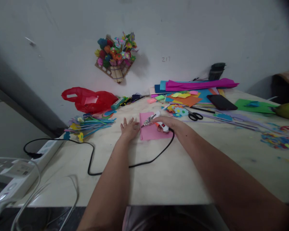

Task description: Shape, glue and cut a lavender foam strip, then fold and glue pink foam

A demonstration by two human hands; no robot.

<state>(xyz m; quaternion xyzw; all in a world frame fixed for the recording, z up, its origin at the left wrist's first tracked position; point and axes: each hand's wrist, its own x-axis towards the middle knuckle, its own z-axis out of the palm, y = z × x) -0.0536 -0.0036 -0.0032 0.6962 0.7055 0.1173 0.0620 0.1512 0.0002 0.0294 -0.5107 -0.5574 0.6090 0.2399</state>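
Note:
A pink sheet (151, 134) lies flat on the table in front of me, with a narrow strip along its left edge. My right hand (167, 122) is wrapped round a white glue gun (164, 127) with a red switch; its nozzle points down and left at the sheet's left edge. Beside that edge my left hand (130, 128) rests on the table, fingers spread, the fingertips nearest the sheet close to the nozzle. A black cord (151, 161) runs from the glue gun under my left forearm.
Cut-out flowers on sticks (86, 125) and a red bag (93, 101) lie left. Black scissors (195, 116), a phone (222, 102), coloured sheets (190, 100) and paper scraps (279, 140) lie right. A power strip (26, 173) runs along the left edge.

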